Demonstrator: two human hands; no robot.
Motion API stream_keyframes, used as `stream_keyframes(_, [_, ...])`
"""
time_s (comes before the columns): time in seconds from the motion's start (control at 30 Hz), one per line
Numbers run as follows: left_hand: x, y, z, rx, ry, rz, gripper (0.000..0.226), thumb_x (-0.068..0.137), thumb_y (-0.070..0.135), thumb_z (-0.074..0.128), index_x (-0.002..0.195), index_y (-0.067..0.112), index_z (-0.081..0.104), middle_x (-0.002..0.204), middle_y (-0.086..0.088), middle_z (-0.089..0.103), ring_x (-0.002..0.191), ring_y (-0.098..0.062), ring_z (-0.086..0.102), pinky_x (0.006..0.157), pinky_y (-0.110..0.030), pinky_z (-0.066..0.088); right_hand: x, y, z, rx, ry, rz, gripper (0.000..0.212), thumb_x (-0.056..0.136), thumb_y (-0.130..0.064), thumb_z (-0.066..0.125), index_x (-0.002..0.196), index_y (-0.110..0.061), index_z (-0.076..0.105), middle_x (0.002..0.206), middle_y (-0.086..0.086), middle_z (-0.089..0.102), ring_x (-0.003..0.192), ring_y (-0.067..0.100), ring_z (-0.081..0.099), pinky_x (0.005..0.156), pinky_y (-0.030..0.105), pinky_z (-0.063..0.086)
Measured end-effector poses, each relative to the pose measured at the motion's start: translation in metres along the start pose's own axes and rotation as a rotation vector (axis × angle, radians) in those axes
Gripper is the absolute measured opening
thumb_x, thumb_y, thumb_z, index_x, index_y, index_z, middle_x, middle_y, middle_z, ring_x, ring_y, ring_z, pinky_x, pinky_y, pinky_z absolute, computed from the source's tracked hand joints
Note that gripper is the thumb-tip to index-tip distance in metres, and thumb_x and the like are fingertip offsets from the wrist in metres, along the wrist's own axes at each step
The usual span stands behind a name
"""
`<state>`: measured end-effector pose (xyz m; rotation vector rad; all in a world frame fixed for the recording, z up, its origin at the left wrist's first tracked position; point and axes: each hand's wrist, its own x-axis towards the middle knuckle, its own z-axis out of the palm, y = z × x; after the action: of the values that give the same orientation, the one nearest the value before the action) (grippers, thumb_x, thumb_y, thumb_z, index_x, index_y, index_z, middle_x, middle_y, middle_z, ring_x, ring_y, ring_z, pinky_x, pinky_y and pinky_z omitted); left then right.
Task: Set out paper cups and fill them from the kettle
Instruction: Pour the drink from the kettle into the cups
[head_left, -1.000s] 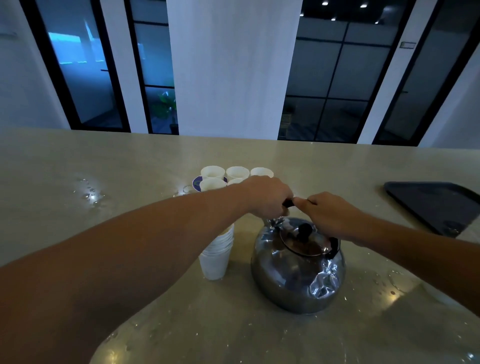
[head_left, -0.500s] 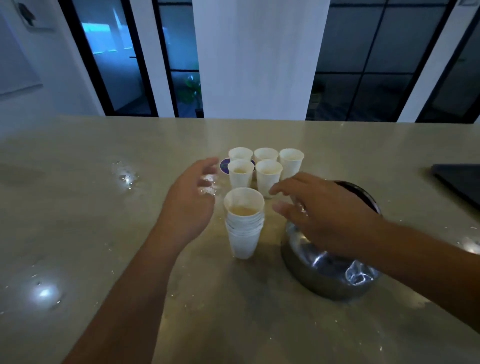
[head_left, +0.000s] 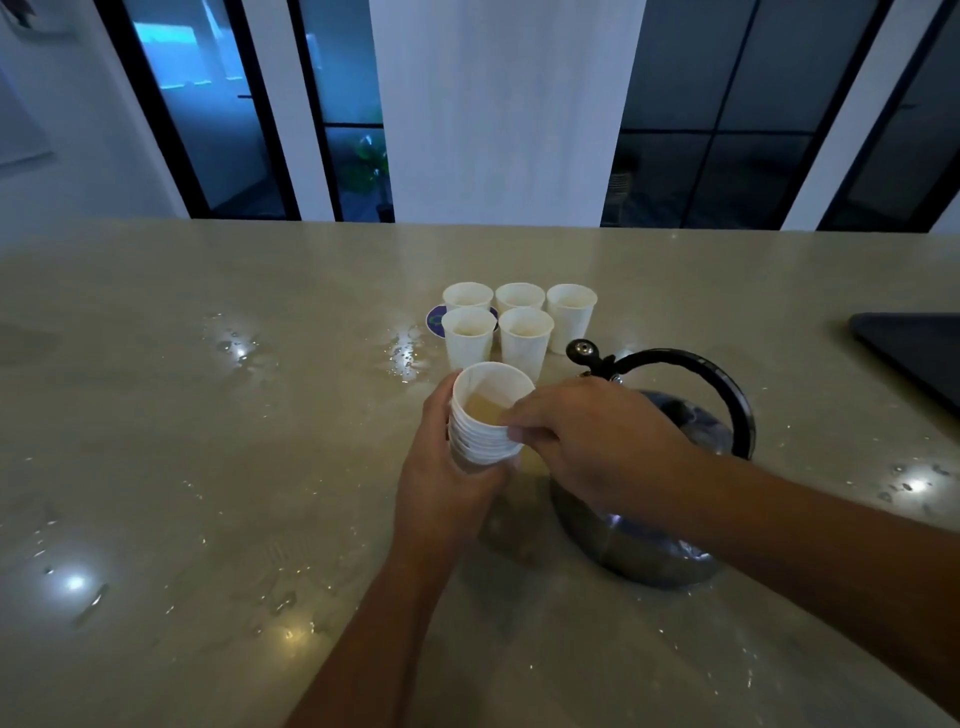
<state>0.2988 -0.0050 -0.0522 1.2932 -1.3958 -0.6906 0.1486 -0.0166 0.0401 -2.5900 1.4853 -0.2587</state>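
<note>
Cup stack (head_left: 485, 423): nested paper cups, the top one (head_left: 493, 392) holding pale amber liquid — at about 9 o'clock of the kettle, just beside it.
Left hand (head_left: 447, 467): fingers curled round the lower stack; half a second ago it hovered open, clear of the cups.
Right hand (head_left: 592, 441): has left the kettle; fingertips pinch the top cup's rim.
Kettle (head_left: 670, 467): standing on the counter (head_left: 208, 467), handle (head_left: 696, 374) upright, untouched.
Filled cups (head_left: 514, 322): five grouped at 12 o'clock of the stack.
Meaning: pouring has paused — likely the filled top cup gets separated next and joins the group.
</note>
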Motion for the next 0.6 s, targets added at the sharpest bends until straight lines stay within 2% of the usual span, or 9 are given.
stream_keyframes(0.1, [0.0, 0.003, 0.002, 0.036, 0.003, -0.036, 0.072, 0.074, 0.022, 0.086, 0.119, 0.049, 0.037, 0.136, 0.007, 0.054, 0.123, -0.014, 0.053, 0.107, -0.042, 0.046, -0.002, 0.001, 0.0, -0.01, -0.014, 0.001, 0.03, 0.105, -0.028, 0.045, 0.125, -0.034, 0.066, 0.13, -0.009, 0.065, 0.113, 0.016, 0.06, 0.1, 0.034, 0.048])
stream_keyframes(0.2, [0.001, 0.003, 0.003, 0.061, 0.003, -0.05, 0.077, 0.076, 0.022, 0.085, 0.126, 0.047, 0.031, 0.142, 0.004, 0.052, 0.127, -0.017, 0.051, 0.109, -0.042, 0.044, 0.001, 0.0, -0.001, -0.029, -0.008, -0.01, 0.026, 0.103, -0.026, 0.046, 0.117, -0.033, 0.067, 0.122, -0.007, 0.068, 0.106, 0.018, 0.062, 0.094, 0.036, 0.051])
stream_keyframes(0.37, [-0.004, -0.001, 0.001, 0.048, 0.001, -0.11, 0.087, 0.071, 0.027, 0.088, 0.129, 0.054, 0.028, 0.137, 0.016, 0.052, 0.123, -0.013, 0.053, 0.103, -0.041, 0.05, 0.004, -0.003, -0.005, -0.117, 0.003, -0.06, 0.024, 0.1, -0.024, 0.049, 0.115, -0.031, 0.066, 0.115, -0.004, 0.069, 0.103, 0.02, 0.063, 0.089, 0.038, 0.054])
stream_keyframes(0.43, [-0.004, -0.002, 0.002, 0.053, 0.005, -0.108, 0.084, 0.07, 0.031, 0.088, 0.125, 0.059, 0.029, 0.125, 0.029, 0.051, 0.114, -0.009, 0.056, 0.093, -0.026, 0.053, 0.003, -0.004, -0.008, -0.129, -0.003, -0.074, 0.025, 0.099, -0.024, 0.051, 0.118, -0.033, 0.065, 0.116, -0.005, 0.069, 0.103, 0.02, 0.063, 0.089, 0.038, 0.054])
stream_keyframes(0.5, [-0.005, -0.002, 0.004, 0.041, 0.014, -0.101, 0.082, 0.07, 0.033, 0.088, 0.116, 0.065, 0.028, 0.112, 0.038, 0.047, 0.104, -0.003, 0.054, 0.083, -0.014, 0.048, 0.003, -0.006, -0.012, -0.131, 0.012, -0.077, 0.027, 0.1, -0.024, 0.051, 0.121, -0.034, 0.064, 0.117, -0.005, 0.069, 0.103, 0.021, 0.064, 0.088, 0.04, 0.054])
stream_keyframes(0.6, [-0.007, -0.003, 0.005, 0.03, 0.055, -0.077, 0.086, 0.069, 0.036, 0.088, 0.112, 0.076, 0.025, 0.102, 0.054, 0.047, 0.098, 0.017, 0.054, 0.086, -0.019, 0.047, 0.006, -0.008, -0.028, -0.083, 0.107, -0.042, 0.026, 0.102, -0.028, 0.045, 0.12, -0.033, 0.064, 0.11, -0.008, 0.068, 0.096, 0.022, 0.063, 0.081, 0.038, 0.052])
